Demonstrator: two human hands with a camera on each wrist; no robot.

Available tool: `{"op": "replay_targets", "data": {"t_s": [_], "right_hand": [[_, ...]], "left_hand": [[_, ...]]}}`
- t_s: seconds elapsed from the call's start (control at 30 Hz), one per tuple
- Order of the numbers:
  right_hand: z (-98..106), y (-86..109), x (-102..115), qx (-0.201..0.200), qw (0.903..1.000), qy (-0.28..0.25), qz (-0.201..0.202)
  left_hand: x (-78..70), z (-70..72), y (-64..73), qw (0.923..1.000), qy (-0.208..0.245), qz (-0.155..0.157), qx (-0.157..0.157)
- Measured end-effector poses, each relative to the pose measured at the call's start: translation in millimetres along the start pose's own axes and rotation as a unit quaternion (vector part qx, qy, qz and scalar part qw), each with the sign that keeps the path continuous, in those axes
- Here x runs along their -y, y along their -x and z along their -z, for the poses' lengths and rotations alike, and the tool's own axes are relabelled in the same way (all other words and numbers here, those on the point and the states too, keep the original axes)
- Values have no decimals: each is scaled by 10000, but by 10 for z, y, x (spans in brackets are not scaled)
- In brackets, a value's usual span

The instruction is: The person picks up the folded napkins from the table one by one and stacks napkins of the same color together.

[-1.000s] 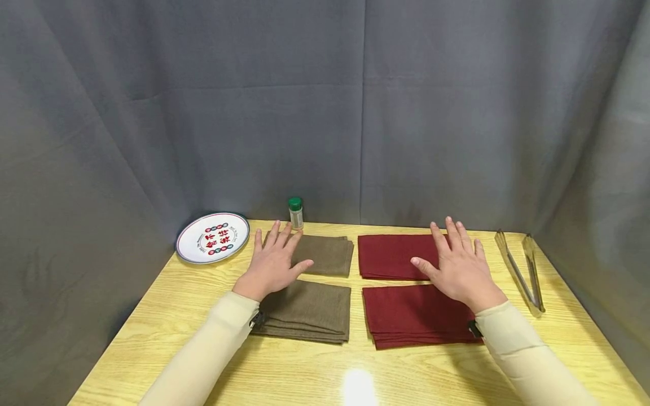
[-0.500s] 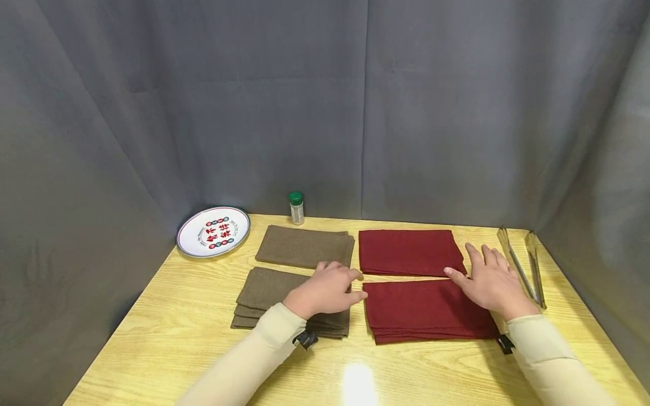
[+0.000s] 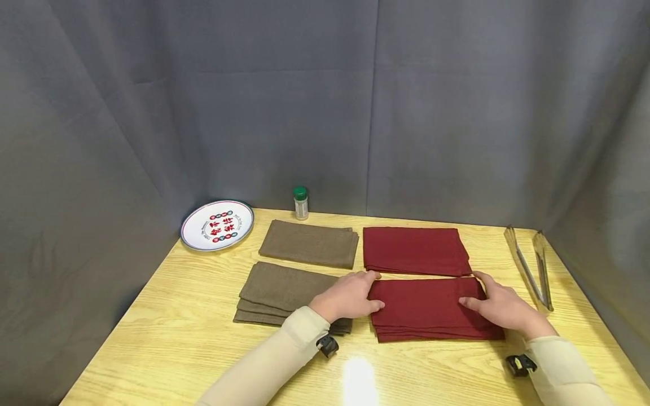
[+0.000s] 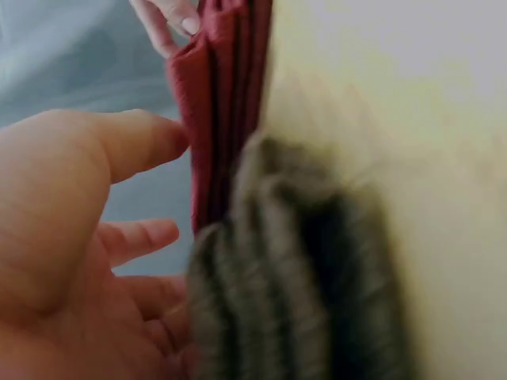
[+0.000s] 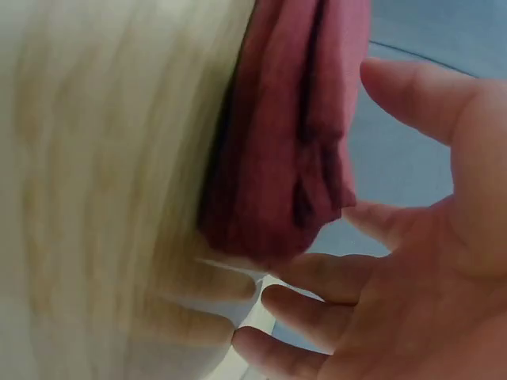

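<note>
A folded dark-red cloth (image 3: 426, 310) lies at the near right of the table, its stacked layers showing at the front edge. My left hand (image 3: 347, 294) is at its left end, passing over the folded brown cloth (image 3: 284, 285), thumb tip at the red cloth's surface in the left wrist view. At the right end, my right hand (image 3: 513, 310) spreads round the corner, thumb over the top and fingers along the side. The right wrist view shows those fingers loosely bent beside the red folds (image 5: 277, 158). Neither hand pinches the fabric.
Behind lie another folded red cloth (image 3: 413, 248) and another brown one (image 3: 307, 242). A white oval plate (image 3: 195, 234) with red lettering sits at the back left, a green-capped shaker bottle (image 3: 301, 206) near the curtain (image 3: 274, 129). Metal tongs (image 3: 530, 276) lie at the right.
Both hands have come down from over the cloths. The left moved right to the near red cloth's left end; the right moved outward and then down to its right end.
</note>
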State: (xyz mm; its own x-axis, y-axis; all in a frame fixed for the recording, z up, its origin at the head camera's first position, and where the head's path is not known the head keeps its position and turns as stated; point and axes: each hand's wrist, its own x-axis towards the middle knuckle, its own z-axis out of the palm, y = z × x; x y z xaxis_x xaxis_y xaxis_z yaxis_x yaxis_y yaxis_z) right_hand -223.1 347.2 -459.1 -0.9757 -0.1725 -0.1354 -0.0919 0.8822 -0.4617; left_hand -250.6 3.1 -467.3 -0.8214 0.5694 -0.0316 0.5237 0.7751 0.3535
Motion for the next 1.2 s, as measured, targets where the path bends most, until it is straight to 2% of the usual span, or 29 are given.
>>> {"op": "replay_targets", "data": {"t_s": [0.1, 0.3, 0.47, 0.57, 0.63, 0.73, 1.0, 1.2], "right_hand": [[-24, 31, 15, -13, 9998, -205, 32], [-99, 105, 48, -138, 9982, -521, 276], [-129, 112, 17, -211, 9929, -1060, 494], [-133, 132, -32, -374, 9884, -1339, 605], [-134, 157, -55, -624, 9869, -1344, 643], [-132, 183, -61, -786, 9837, -1520, 555], [-120, 199, 2, -857, 9754, -2022, 206], [-122, 225, 14, -1194, 9759, -1802, 280]], "left_hand": [[-22, -29, 8, 9998, -180, 64, -25], [-23, -51, 39, 9993, -252, 260, -44], [51, -64, 62, 9996, -219, 166, -103], [92, -60, 72, 9997, -13, -128, -206], [104, -53, 79, 9989, 162, -354, -278], [102, -41, 95, 9969, 408, -585, -337], [92, -37, 121, 9918, 974, -657, -499], [63, -72, 107, 9869, 1318, -627, -681]]}}
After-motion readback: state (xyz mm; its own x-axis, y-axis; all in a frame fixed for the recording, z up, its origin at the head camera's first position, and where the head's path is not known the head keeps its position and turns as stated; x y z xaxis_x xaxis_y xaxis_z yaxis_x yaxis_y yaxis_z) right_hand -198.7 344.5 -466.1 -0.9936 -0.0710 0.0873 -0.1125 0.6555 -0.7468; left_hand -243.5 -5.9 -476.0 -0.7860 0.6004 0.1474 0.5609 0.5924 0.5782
